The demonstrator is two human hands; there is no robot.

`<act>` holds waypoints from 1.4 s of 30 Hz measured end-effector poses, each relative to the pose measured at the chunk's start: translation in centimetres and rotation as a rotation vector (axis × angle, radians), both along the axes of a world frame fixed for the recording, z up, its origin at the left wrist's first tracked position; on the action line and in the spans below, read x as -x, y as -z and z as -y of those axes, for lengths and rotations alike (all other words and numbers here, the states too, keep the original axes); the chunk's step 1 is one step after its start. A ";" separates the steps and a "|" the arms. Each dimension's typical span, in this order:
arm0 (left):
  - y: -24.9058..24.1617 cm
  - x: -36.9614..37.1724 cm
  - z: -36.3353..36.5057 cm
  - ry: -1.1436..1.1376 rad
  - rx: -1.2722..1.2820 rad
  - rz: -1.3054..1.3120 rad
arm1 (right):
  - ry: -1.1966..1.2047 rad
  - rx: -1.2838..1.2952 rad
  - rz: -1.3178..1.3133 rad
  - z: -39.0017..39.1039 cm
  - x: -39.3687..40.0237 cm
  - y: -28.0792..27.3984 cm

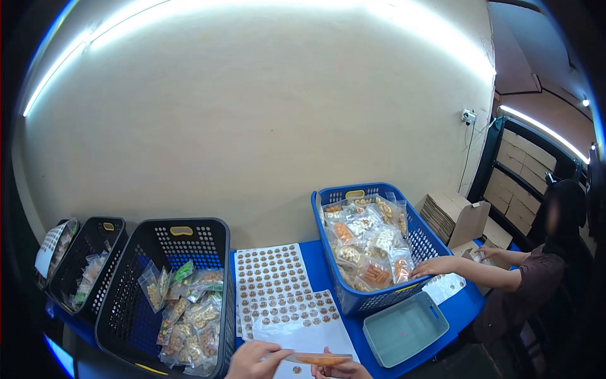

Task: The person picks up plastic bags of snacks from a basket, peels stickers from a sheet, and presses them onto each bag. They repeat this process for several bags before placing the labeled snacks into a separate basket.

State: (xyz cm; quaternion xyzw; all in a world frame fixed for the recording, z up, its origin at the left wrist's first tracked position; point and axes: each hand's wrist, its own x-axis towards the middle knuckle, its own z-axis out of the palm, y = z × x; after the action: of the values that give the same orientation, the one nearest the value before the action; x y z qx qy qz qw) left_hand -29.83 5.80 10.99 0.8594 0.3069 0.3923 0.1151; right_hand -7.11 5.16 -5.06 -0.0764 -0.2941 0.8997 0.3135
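At the bottom centre, my left hand (pixel 257 360) pinches one end of a clear packet (pixel 319 359) with orange-brown contents. My right hand (pixel 341 370) is closed on the packet's other end from below. The packet is seen nearly edge-on, above sheets of round stickers (pixel 271 271) on the blue table (pixel 351 325). Left of the sheets stands a black basket (pixel 117 309) holding many snack packets (pixel 202 312). To the right, a blue basket (pixel 353 303) is filled with clear packets (pixel 372 237).
A co-worker (pixel 521 290) at the right reaches one hand to the blue basket's edge and the other to a cardboard box (pixel 470 230). A green tray (pixel 406 330) lies before the blue basket. Another black basket (pixel 69 278) stands far left.
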 end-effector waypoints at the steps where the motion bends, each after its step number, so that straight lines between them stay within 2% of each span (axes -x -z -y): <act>1: 0.9 -0.7 -0.4 0.070 -0.017 0.001 | 0.019 0.018 -0.065 0.3 0.1 -0.6; 2: 1.7 -1.2 -0.7 0.140 -0.037 0.004 | 0.052 0.031 -0.099 0.7 0.2 -1.0; 5: 3.4 -2.0 -1.3 0.149 -0.113 0.015 | 0.177 0.052 -0.141 1.5 0.4 -2.0; 6: 3.4 -2.1 -1.4 0.142 -0.067 0.051 | 0.221 0.054 -0.137 1.7 0.3 -2.2; 9: 3.8 -2.6 -0.5 -0.088 0.061 0.166 | 0.389 0.097 -0.032 1.8 0.0 -1.7; 10: 4.6 -2.5 -0.2 -0.115 0.158 0.242 | 0.413 0.255 0.046 1.5 -1.4 3.2; 13: 8.5 -2.3 -0.1 0.019 1.059 0.374 | 0.518 0.227 0.142 2.2 -1.0 -0.3; 14: 10.3 -2.4 -0.1 0.108 1.075 0.405 | 0.529 0.208 0.247 2.4 -0.7 -1.3; 17: 11.0 -3.0 0.6 0.149 0.912 0.357 | 0.537 -0.142 0.577 2.4 0.4 -1.2; 18: 11.2 -3.2 0.8 0.121 1.006 0.401 | 0.552 -0.197 0.633 2.6 0.9 -2.2; 21: 11.3 -3.4 0.6 0.036 0.886 0.456 | 0.552 -0.307 0.656 2.9 1.9 -3.1; 22: 10.2 -3.4 1.0 0.046 0.959 0.566 | 0.549 -0.288 0.677 3.0 2.2 -3.3; 25: 9.6 -3.1 1.2 -0.066 1.081 0.630 | 0.581 -0.254 0.659 3.3 3.3 -4.0; 26: 9.2 -2.7 1.1 -0.045 1.059 0.589 | 0.533 -0.292 0.712 3.3 3.4 -3.7; 29: 9.3 -2.4 0.8 -0.088 1.006 0.729 | 0.440 -0.372 0.790 3.3 3.6 -3.3; 34: 7.4 -1.8 0.6 -0.036 1.011 0.707 | 0.525 -0.385 0.798 3.7 4.6 -5.7; 36: 7.8 -1.3 0.3 0.025 1.052 0.694 | 0.553 -0.466 0.809 3.4 5.2 -5.5; 37: 8.3 -0.3 0.0 0.062 1.154 0.563 | 0.572 -0.501 0.820 3.4 5.4 -5.4; 39: 8.0 -0.2 -0.1 -0.091 0.975 0.469 | 0.550 -0.538 0.817 3.1 5.6 -5.8; 40: 6.9 0.0 0.4 -0.043 0.956 0.564 | 0.539 -0.551 0.813 3.0 5.7 -5.8; 42: 7.8 0.6 0.7 -0.019 0.944 0.671 | 0.492 -0.564 0.760 2.6 6.0 -4.7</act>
State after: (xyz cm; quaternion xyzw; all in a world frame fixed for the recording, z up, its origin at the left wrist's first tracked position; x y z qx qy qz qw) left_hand -30.42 5.13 3.19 0.5409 0.4030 0.4649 0.5735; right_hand -13.12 2.52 -0.40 -0.3764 -0.5908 0.5943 0.3951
